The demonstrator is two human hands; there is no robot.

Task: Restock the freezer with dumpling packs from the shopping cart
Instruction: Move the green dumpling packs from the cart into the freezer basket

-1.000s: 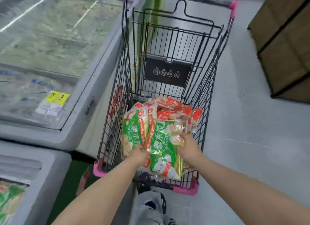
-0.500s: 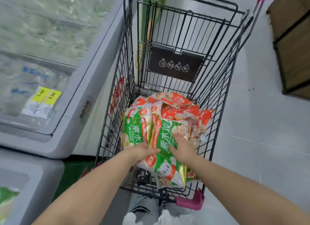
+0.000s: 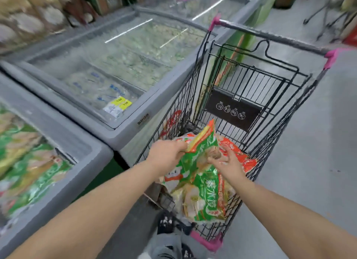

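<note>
A black wire shopping cart (image 3: 270, 96) with pink corners stands beside the freezers and holds green and orange dumpling packs. My left hand (image 3: 166, 154) grips the top edge of a green dumpling pack (image 3: 201, 148) and holds it tilted up above the pile. My right hand (image 3: 229, 163) has its fingers spread against that pack's right side. A second green pack (image 3: 206, 199) lies lower at the cart's near end, and orange packs (image 3: 241, 154) lie behind. The near freezer (image 3: 77, 148) at the left shows green packs (image 3: 29, 166) inside.
A second chest freezer (image 3: 123, 129) with a closed glass lid and yellow price tags (image 3: 121, 103) sits left of the cart. Shelves of goods line the far left. Grey floor stretches to the right of the cart. My shoes show below, near the cart's front.
The left hand has taken hold of a green pack and lifted it up out of the pile. The right hand moved onto its side. The view swung left and now shows both freezers.
</note>
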